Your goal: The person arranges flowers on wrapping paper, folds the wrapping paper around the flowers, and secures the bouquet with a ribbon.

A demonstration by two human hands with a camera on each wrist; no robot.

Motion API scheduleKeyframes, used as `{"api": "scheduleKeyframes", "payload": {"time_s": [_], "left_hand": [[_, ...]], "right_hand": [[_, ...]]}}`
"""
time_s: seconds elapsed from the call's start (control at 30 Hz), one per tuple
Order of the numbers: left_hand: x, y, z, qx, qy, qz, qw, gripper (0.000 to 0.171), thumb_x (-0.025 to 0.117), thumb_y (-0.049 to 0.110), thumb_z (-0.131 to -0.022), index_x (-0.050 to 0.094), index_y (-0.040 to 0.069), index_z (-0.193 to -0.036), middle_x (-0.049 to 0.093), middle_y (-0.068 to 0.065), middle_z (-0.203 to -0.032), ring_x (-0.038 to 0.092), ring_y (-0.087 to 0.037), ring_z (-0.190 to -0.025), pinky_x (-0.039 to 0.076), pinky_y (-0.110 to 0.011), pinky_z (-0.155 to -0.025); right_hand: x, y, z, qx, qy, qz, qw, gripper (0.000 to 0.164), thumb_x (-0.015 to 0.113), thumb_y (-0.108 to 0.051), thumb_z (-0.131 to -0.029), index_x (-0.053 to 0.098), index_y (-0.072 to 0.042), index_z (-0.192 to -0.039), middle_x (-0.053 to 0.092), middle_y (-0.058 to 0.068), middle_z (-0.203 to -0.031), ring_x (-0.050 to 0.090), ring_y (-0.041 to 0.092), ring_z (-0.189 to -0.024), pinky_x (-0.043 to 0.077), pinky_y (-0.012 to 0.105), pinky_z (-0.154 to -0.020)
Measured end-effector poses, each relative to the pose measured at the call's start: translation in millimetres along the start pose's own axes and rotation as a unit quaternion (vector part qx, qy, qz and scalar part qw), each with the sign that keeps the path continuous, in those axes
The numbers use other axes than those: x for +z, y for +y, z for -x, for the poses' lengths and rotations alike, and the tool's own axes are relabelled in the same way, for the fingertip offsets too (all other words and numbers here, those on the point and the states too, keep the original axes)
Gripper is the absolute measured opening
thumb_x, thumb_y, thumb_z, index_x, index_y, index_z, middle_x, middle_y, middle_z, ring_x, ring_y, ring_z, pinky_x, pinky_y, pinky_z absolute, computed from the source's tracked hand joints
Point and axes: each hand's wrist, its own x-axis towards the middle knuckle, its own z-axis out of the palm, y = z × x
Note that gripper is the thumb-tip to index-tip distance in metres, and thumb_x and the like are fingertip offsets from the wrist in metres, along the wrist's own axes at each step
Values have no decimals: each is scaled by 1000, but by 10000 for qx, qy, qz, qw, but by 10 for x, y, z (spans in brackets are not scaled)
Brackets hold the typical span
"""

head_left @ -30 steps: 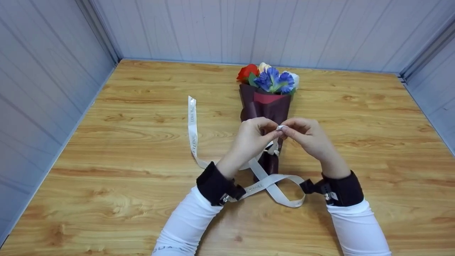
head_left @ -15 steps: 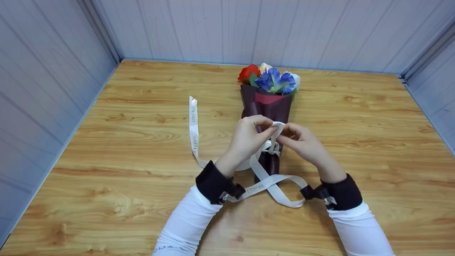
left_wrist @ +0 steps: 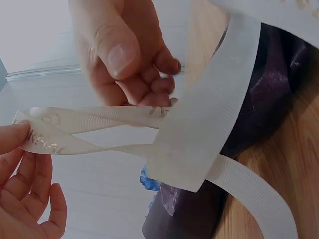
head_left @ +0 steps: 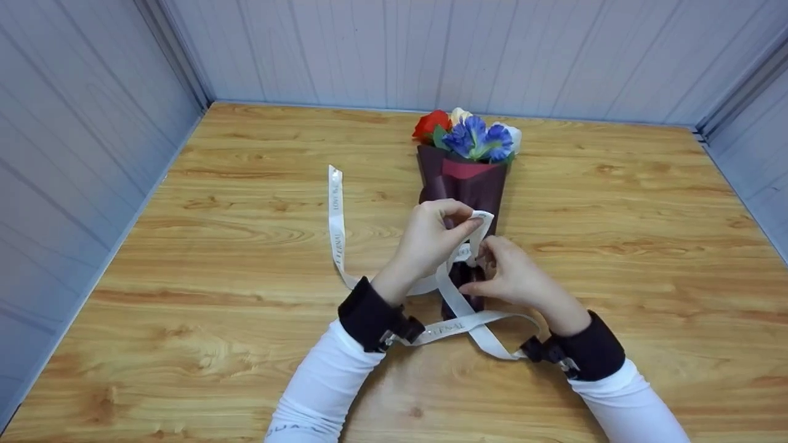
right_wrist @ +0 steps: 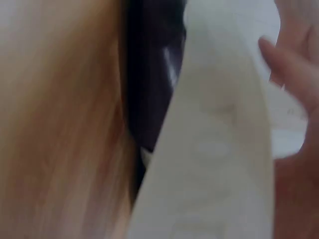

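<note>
My left hand (head_left: 428, 237) pinches the top of a raised loop of white printed ribbon (head_left: 482, 229) between thumb and forefinger; the left wrist view shows this ribbon loop (left_wrist: 45, 130) stretched out from the left hand (left_wrist: 30, 179). Just right of the loop's base, the right hand (head_left: 514, 271) has its thumb and fingers spread apart. In the left wrist view the right hand (left_wrist: 124, 50) has loosely bent fingers beside the ribbon, holding nothing visible. Under both hands lies a bouquet in dark maroon wrapping (head_left: 474, 184), ribbon round its narrow lower part. The right wrist view is blurred, a ribbon strip (right_wrist: 214, 149) crossing it.
One ribbon tail (head_left: 336, 215) lies out to the left on the wooden table (head_left: 215, 277). Another ribbon length (head_left: 452, 329) loops below the bouquet, near both wrist straps. Red, cream, blue and white flowers (head_left: 471, 138) top the bouquet, close to the panelled back wall (head_left: 406, 55).
Both hands were together at the ribbon's top. The right hand has let go there and moved down toward the bouquet's tied part, thumb and fingers parting. The left hand keeps its pinch, nearly still.
</note>
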Motion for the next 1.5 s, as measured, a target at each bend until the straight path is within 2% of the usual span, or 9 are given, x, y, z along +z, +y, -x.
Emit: {"api": "scheduleKeyframes", "payload": {"time_s": [0.1, 0.23, 0.57, 0.7, 0.83, 1.03, 1.2, 1.37, 1.5], "left_hand": [[2, 3, -3, -57, -45, 28, 10000, 12, 68, 12, -87, 73, 3, -91, 71, -6, -86, 51, -8, -68, 41, -17, -61], [5, 1, -3, -112, -90, 37, 9999, 11, 68, 12, -87, 73, 3, -91, 71, -6, -85, 52, -7, -69, 42, -17, -62], [17, -24, -15, -219, -116, 5, 9997, 11, 68, 13, -87, 73, 4, -92, 70, -5, -86, 54, -8, -70, 42, -16, -62], [8, -16, -22, -120, -101, -100, 9998, 12, 68, 13, -87, 73, 3, -92, 71, -6, -86, 54, -7, -70, 42, -16, -63], [4, -18, -26, -28, -90, -146, 9998, 12, 68, 12, -87, 73, 2, -91, 71, -7, -85, 53, -7, -69, 42, -16, -62], [7, -19, -18, -132, -114, -63, 9998, 12, 67, 13, -88, 73, 3, -91, 71, -6, -86, 53, -7, -70, 43, -16, -63], [12, -21, -22, -265, -108, 16, 9996, 13, 68, 14, -88, 73, 4, -93, 71, -6, -86, 53, -7, -69, 42, -16, -62], [12, -26, -24, -328, -132, 79, 9993, 12, 67, 13, -88, 73, 3, -92, 70, -6, -85, 54, -12, -69, 40, -15, -60], [10, -29, -19, -317, -150, 122, 9993, 11, 67, 12, -88, 72, 3, -90, 69, -5, -83, 54, -16, -69, 39, -16, -59]], "right_hand": [[42, -57, 43, 194, -28, 341, 9992, 37, 83, -30, -69, 60, -3, -77, 55, 4, -74, 48, 16, -67, 39, 28, -61], [114, -97, 46, 130, -436, 354, 9983, 24, 79, -28, -73, 68, -9, -65, 58, -5, -59, 48, 7, -55, 40, 23, -52], [94, -63, 30, -209, -852, 36, 9961, 9, 71, -9, -76, 71, -4, -68, 57, -6, -58, 45, 4, -54, 38, 20, -52], [-13, -32, 30, -266, -697, -114, 9972, 9, 67, -7, -78, 69, -2, -70, 57, -5, -60, 45, 4, -54, 37, 19, -51], [-94, 25, 10, -169, -204, -262, 9993, 8, 64, -4, -78, 66, -1, -71, 57, -2, -63, 46, 6, -57, 37, 19, -53], [-93, 128, -68, -116, 293, -82, 9995, 6, 61, -2, -79, 62, -2, -74, 61, 6, -72, 49, 9, -63, 41, 21, -58], [-88, 184, -105, 127, 371, -436, 9983, 4, 59, -1, -81, 58, 0, -77, 62, 5, -68, 52, 7, -56, 43, 20, -53], [-118, 192, -93, 64, 22, -1168, 9931, 7, 59, 3, -83, 56, 6, -88, 64, 11, -75, 55, 3, -61, 48, 19, -56], [-147, 185, -77, 34, -60, -1049, 9945, 7, 63, 1, -83, 62, 6, -87, 66, 12, -75, 53, 2, -59, 46, 18, -56]]}}
